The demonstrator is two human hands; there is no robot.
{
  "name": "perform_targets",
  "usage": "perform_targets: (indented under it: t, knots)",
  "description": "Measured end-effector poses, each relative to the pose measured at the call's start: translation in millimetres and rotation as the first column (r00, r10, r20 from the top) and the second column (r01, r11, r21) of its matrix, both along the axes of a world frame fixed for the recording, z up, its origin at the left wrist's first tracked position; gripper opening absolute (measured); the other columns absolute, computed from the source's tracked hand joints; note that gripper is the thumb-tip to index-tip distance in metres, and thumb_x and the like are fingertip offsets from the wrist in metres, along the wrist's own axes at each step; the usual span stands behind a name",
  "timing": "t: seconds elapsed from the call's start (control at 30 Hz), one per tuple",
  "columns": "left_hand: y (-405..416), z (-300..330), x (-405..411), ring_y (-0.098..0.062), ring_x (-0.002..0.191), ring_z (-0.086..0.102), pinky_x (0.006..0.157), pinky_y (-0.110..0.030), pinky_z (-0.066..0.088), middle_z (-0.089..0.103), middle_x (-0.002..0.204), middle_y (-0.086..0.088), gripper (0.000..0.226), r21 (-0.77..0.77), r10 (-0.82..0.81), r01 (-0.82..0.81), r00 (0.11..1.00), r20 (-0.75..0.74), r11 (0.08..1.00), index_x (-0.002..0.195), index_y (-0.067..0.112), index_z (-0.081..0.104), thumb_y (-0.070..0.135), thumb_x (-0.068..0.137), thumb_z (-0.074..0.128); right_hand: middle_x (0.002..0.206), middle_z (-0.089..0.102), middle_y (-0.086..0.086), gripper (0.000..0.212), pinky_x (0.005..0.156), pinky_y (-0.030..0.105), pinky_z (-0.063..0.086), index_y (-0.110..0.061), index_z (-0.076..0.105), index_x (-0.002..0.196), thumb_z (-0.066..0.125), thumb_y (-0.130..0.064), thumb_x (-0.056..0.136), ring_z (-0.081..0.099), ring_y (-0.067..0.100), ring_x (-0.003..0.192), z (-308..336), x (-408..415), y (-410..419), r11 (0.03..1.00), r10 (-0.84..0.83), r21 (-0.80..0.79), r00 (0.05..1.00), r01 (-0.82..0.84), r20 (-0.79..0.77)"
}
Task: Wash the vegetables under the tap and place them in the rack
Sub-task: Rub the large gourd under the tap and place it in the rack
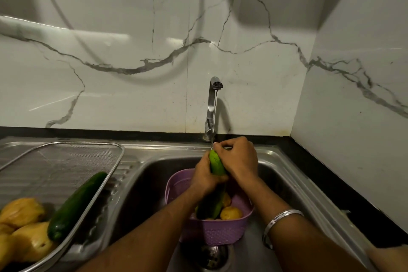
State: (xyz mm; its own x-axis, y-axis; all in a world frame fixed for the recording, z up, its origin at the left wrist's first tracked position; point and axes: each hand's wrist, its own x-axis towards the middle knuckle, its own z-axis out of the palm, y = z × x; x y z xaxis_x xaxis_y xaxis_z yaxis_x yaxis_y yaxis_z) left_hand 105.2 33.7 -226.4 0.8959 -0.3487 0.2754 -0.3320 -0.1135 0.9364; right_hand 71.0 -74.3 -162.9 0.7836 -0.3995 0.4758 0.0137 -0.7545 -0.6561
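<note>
A long green cucumber (215,164) stands nearly upright over the sink, its top under the thin stream from the chrome tap (212,106). My left hand (206,175) grips its middle from the left, and my right hand (238,159) wraps its upper part from the right. Its lower end dips into a purple plastic basket (212,233) that holds yellow vegetables (230,213). On the left drainboard sits a steel mesh rack (66,161) holding a dark green cucumber (75,205) and yellow vegetables (24,227).
The steel sink (287,185) has its drain (212,257) just in front of the basket. A black counter edge (331,172) runs along the right and back. Marble-patterned wall tiles rise behind the tap. A metal bangle (278,223) circles my right wrist.
</note>
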Motion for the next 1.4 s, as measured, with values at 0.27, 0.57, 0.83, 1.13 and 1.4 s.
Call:
perform_targets:
  t: [0.27,0.57,0.83,1.13,1.4]
  knots:
    - [4,1,6,-0.018,0.105,0.066,0.091,-0.045,0.058,0.065,0.116,0.001,0.079,0.012,0.106,-0.106,0.994,-0.010,0.994,0.126,0.026,0.043,0.037,0.060,0.086,0.125,0.072,-0.006,0.034,0.100,0.039,0.054,-0.033,0.071,0.125,0.070,-0.043,0.093,0.066,0.014,0.114,-1,12,-8,0.936,0.324,0.192,0.935,-0.295,-0.144]
    - [-1,-5,5,-0.014,0.115,0.060,0.087,-0.023,0.054,0.060,0.128,0.001,0.081,0.047,0.063,-0.064,0.998,0.017,0.997,0.147,0.019,0.037,0.007,0.080,0.082,0.096,0.075,-0.014,0.039,0.079,0.032,0.058,-0.034,0.077,0.107,0.075,-0.062,0.080,0.068,0.008,0.090,-9,5,5,1.000,0.016,0.016,1.000,-0.016,0.004]
    - [4,-6,10,-0.014,0.102,0.065,0.090,-0.036,0.059,0.065,0.114,0.002,0.069,-0.039,0.114,-0.117,0.991,-0.072,0.992,0.125,0.026,0.047,0.009,0.072,0.089,0.102,0.078,-0.009,0.031,0.089,0.040,0.058,-0.032,0.079,0.110,0.066,-0.055,0.093,0.070,0.014,0.097,-6,16,-2,0.961,0.225,0.184,0.971,-0.209,-0.075]
    - [17,-2,11,-0.021,0.107,0.070,0.086,-0.035,0.061,0.070,0.119,-0.007,0.081,-0.084,0.034,-0.047,0.988,-0.153,0.995,0.132,0.019,0.054,0.009,0.062,0.092,0.107,0.078,0.000,0.036,0.080,0.028,0.062,-0.020,0.079,0.113,0.087,-0.027,0.078,0.073,0.012,0.102,-3,6,-13,0.740,0.507,0.495,0.861,-0.455,0.033]
    - [15,7,11,-0.025,0.098,0.072,0.087,-0.038,0.061,0.073,0.105,-0.008,0.056,-0.073,0.047,-0.062,0.980,-0.192,0.995,0.117,0.017,0.064,-0.002,0.069,0.086,0.079,0.078,-0.012,0.010,0.068,0.044,0.065,-0.034,0.082,0.088,0.084,-0.042,0.081,0.076,0.015,0.075,-3,19,-7,0.900,0.235,0.383,0.972,-0.208,-0.024]
